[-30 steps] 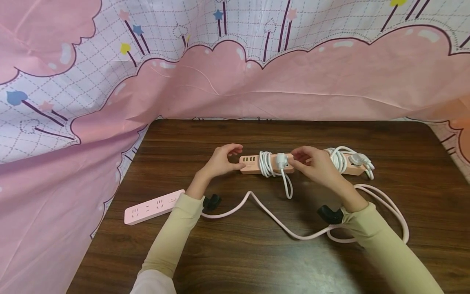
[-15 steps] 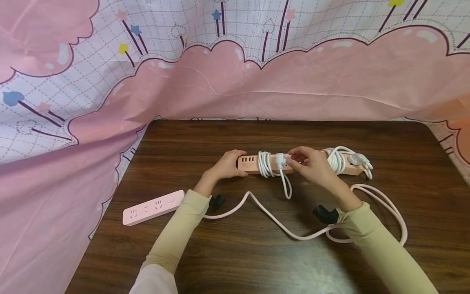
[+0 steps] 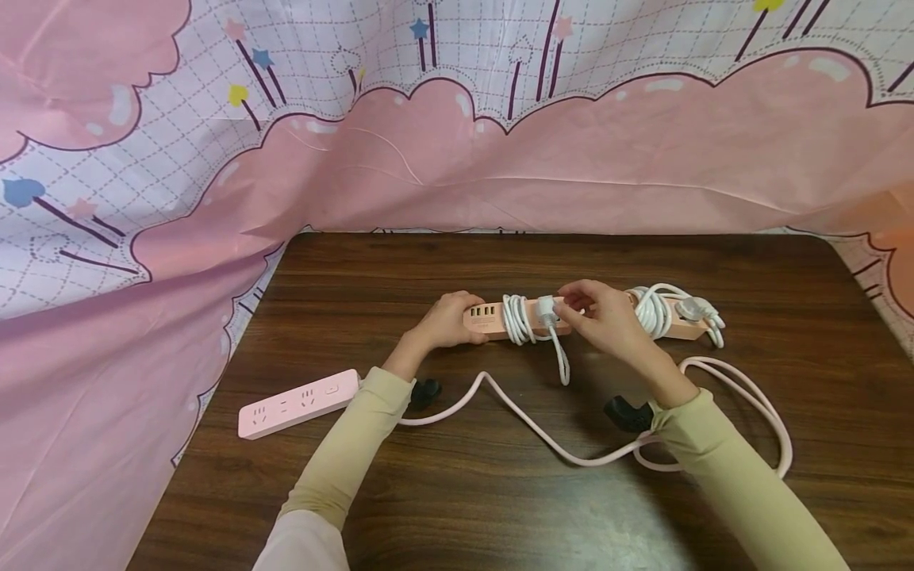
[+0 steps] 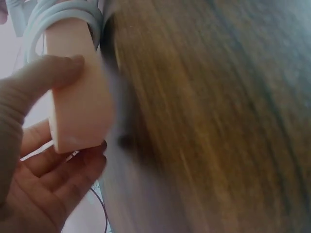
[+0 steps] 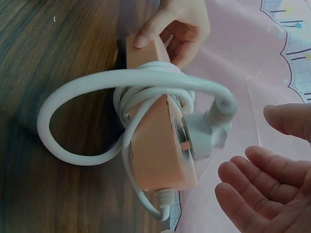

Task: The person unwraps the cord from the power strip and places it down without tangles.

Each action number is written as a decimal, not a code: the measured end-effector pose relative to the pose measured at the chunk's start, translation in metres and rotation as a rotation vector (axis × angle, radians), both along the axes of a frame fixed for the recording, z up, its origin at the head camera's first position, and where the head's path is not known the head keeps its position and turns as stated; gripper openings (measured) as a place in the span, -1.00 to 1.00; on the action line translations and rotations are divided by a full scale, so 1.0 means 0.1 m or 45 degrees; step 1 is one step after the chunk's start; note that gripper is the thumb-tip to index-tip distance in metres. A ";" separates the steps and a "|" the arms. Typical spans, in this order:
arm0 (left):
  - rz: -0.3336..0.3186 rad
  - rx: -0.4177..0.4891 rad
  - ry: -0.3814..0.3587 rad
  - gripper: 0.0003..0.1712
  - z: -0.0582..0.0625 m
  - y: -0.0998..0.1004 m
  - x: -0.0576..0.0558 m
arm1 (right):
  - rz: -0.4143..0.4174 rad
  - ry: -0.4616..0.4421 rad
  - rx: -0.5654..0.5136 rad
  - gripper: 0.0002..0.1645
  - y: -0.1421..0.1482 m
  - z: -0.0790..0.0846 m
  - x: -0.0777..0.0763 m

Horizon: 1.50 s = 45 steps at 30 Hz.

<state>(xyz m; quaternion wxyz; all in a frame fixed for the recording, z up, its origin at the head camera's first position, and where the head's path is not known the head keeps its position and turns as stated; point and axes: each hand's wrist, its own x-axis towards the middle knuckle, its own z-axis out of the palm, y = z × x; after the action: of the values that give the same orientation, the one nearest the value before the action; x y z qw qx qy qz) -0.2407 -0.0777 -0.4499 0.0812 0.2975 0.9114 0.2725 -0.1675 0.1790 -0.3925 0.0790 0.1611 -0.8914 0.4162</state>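
Observation:
An orange power strip with a row of USB ports lies in the middle of the table. Its white cord is wound around the body, and the plug is partly seated in one of its own sockets. My left hand grips the strip's left end, with the thumb on the near side in the left wrist view and the fingers beyond. Close beside the plug is my right hand. In the right wrist view its relaxed fingers stand apart from the plug, holding nothing.
To the right lies a second orange strip, also wound with white cord and partly behind my right hand. A pink power strip sits at the left; its pink cord snakes beneath both forearms. A patterned curtain hangs behind the table.
My left hand has moved right from beside the strip to grip its left end. The strip has tilted slightly. My right hand has shifted a little to the left, by the plug.

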 end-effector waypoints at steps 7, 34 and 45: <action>-0.056 0.175 0.069 -0.36 0.03 0.00 0.02 | -0.052 0.061 -0.001 -0.70 0.01 0.00 -0.03; -0.039 0.667 0.331 -0.41 0.76 -0.02 0.15 | -0.140 0.279 0.000 -0.62 0.09 0.78 0.02; -0.056 0.801 0.413 -0.46 1.06 -0.01 0.21 | -0.196 0.269 -0.025 -0.59 0.05 1.12 0.03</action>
<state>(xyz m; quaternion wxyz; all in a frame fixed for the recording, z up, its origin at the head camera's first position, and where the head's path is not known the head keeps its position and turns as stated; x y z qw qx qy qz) -0.2194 -0.0785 -0.3440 -0.1541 0.3669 0.7773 0.4873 -0.1642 0.1844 -0.2806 0.2058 0.1345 -0.8836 0.3985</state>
